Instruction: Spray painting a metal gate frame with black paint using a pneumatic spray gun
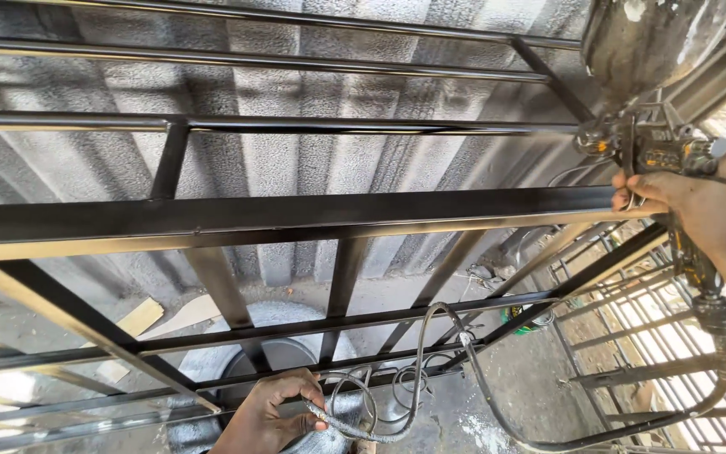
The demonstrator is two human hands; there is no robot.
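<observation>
The left hand [266, 416] is sitting lowest and nearest, its fingers curling shut around a paint-crusted hose [430, 370]. From that grip the hose is looping off to the right in several loose coils, then sweeping out low and climbing up the right edge toward the other hand.

The right hand [708, 214] is closing around the handle of a spray gun [657, 151], with one finger stretching forward over the trigger. Directly above that grip the gun's metal cup [649, 38] is rising, splashed with old paint. The nozzle is pointing leftward from the grip, just beside the end of a broad bar in a black metal frame [296, 214]. The frame is spreading away left of the gun, its thick bar shining wet and thinner bars crossing above and below it.

Below the left hand's grip and behind the bars, a round drum [275, 336] is standing on the ground. Farther right of the hose, a wire grille [657, 336] is leaning. Behind everything, a speckled corrugated wall [296, 76] is filling the background.
</observation>
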